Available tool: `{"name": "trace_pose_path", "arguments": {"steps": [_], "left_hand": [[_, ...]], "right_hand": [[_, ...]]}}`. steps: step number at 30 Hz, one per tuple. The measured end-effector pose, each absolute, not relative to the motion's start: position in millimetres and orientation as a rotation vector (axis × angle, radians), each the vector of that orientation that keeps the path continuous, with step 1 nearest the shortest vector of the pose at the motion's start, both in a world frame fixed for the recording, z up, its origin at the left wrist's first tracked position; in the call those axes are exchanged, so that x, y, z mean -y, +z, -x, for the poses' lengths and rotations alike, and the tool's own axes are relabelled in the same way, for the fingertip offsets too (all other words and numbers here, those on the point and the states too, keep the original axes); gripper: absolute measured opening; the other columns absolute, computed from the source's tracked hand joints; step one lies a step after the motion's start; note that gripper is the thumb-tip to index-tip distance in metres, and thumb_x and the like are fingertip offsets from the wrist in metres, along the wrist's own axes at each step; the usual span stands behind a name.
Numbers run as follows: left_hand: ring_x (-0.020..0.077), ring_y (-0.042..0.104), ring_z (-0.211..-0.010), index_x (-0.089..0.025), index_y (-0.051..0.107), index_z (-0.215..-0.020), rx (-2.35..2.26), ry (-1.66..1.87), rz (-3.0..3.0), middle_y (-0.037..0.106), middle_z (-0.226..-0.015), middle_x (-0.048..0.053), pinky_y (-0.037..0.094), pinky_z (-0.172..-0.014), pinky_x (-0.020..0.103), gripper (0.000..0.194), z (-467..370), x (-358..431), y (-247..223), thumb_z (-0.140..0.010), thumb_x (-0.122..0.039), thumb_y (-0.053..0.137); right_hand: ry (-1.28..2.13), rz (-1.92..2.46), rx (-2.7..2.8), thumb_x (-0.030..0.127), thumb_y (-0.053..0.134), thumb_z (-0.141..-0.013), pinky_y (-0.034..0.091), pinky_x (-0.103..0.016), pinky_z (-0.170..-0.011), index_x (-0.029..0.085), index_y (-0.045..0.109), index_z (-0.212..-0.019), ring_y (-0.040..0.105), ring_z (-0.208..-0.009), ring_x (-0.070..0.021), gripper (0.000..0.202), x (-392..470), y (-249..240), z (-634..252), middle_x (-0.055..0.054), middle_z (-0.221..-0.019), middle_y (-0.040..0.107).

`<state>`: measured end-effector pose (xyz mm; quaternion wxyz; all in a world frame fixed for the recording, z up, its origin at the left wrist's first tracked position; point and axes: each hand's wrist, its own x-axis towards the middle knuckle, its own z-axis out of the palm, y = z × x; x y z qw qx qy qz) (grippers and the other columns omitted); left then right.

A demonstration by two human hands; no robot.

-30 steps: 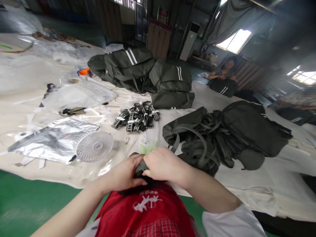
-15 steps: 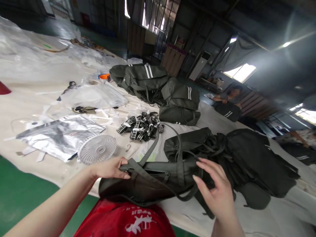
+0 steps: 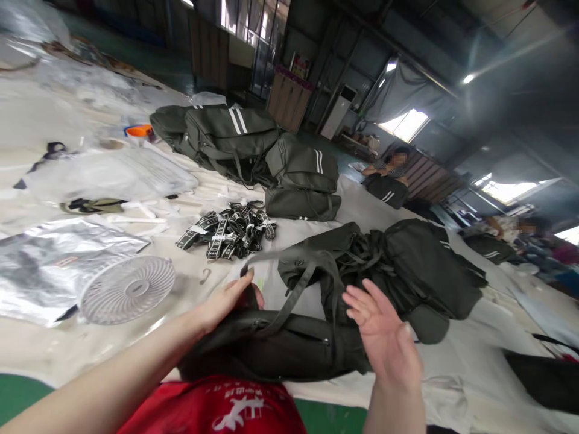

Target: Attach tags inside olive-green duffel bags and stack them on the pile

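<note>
A silver foil pouch [image 3: 31, 262] lay just left of the white fan [image 3: 129, 289] on the tabletop [image 3: 113, 346]. To the right of the fan, the person's left hand [image 3: 226, 301] reached over the left end of a dark duffel bag [image 3: 289, 355], its thumb raised and its fingers curled beside a handle; whether they pinched the webbing could not be told. Beyond that hand, to the right of the fan and farther from the person, lay a heap of black-and-white lettered straps [image 3: 230, 232].

The bag sat to the right of the fan and nearer the person, against the red apron [image 3: 217, 401]. Its long axis ran left to right across the person's front, its zipper [image 3: 312, 337] facing up along that line, and its handles [image 3: 296, 295] looped up and away from the body. The step in hand appeared to be arranging the bag and its handles; the next move seemed to call for a steady grip at both ends.

Farther right of the fan, the right hand [image 3: 384, 337] hung near the bag's right end, fingers spread and gripping nothing. Beyond it lay a pile of similar bags [image 3: 420, 265].
</note>
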<state>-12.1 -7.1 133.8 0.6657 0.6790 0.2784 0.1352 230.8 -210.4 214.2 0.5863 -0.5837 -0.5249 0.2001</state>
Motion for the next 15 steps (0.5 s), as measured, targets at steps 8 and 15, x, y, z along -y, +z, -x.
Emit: {"name": "trace_pose_path", "arguments": {"steps": [8, 15], "left_hand": [[0.0186, 0.061, -0.059, -0.015, 0.070, -0.089, -0.697, 0.127, -1.326, 0.073, -0.078, 0.009, 0.046, -0.055, 0.028, 0.068, 1, 11, 122, -0.085, -0.073, 0.035], [0.0239, 0.066, -0.082, -0.020, 0.069, -0.089, -0.734, 0.301, -2.042, 0.072, -0.087, 0.005, 0.049, -0.076, 0.032, 0.046, 19, 0, 138, -0.088, -0.058, 0.044]], "right_hand": [[0.015, 2.099, 1.183, 0.054, 0.062, -0.082, 0.053, -0.048, -0.087, 0.020, 0.061, -0.118, 0.066, -0.098, -0.0287, 0.050, 196, 200, -229, -0.014, -0.113, 0.068], [0.624, 1.488, 1.380, 0.073, 0.023, -0.090, 0.056, -0.042, -0.070, 0.022, 0.071, -0.100, 0.069, -0.078, -0.0260, 0.071, 230, 212, -217, -0.012, -0.088, 0.073]]}}
